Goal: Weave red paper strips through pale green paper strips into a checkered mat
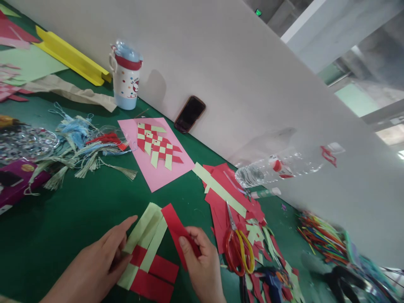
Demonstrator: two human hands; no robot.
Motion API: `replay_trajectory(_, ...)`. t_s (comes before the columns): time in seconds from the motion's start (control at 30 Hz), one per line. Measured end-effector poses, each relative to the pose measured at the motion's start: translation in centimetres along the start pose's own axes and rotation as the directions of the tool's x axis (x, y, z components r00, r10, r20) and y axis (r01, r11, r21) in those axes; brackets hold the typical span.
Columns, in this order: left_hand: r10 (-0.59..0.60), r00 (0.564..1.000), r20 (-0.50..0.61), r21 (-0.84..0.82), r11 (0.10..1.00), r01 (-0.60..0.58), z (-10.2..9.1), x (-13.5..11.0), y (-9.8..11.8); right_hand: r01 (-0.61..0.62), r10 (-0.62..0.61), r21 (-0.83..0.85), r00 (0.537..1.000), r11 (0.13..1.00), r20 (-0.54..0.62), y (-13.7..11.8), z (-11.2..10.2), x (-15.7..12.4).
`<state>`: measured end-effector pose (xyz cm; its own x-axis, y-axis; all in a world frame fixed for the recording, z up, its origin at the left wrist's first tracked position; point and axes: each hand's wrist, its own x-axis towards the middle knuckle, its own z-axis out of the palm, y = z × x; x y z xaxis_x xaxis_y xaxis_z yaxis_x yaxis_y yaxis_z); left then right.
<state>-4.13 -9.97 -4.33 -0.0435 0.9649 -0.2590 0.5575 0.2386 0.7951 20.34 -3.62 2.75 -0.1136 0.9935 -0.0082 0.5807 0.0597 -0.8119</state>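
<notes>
A partly woven piece of light-green and red paper strips (154, 269) lies on the green tabletop in front of me. Its long green strips reach away from me, with short red ones laced across near the bottom. My left hand (99, 256) is at its left edge, thumb on the paper and index finger stretched out; the lower fingers are partly hidden. Between the thumb and fingers of my right hand (200, 256) is a separate red paper strip (176, 229), tilted beside the top of the green strips.
Scissors (238, 248) rest on red and green paper scraps (221, 210) at the right. Beyond are a pink sheet (151, 179) with a woven paper fish, a phone (190, 113), a cup (126, 80) and a plastic bottle (261, 170). Tassels (91, 151) lie left.
</notes>
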Motion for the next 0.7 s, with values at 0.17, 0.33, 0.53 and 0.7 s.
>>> replay_trajectory(0.17, 0.025, 1.000, -0.007, 0.016, 1.000, -0.025, 0.3, -0.1, -0.3, 0.022, -0.036, -0.147, 0.995, 0.989, -0.096, 0.7, -1.4, 0.9)
replay_trajectory(0.33, 0.070, 0.997, 0.031, 0.051, 0.996, -0.072, 0.3, 0.1, -0.7, -0.011, -0.028, -0.294, 0.991, 0.956, -0.131, 3.1, -2.8, 2.4)
replay_trajectory(0.53, 0.011, 0.996, 0.090, 0.035, 0.999, -0.015, -0.8, 0.6, 0.1, -0.024, 0.022, -0.169, 1.000, 0.985, -0.012, 2.3, -1.6, 2.4)
replay_trajectory(0.7, 0.004, 1.000, 0.022, 0.098, 0.995, -0.006, -0.9, 1.0, 1.0, -0.001, 0.011, -0.144, 0.998, 0.990, 0.067, 1.0, -0.6, 3.0)
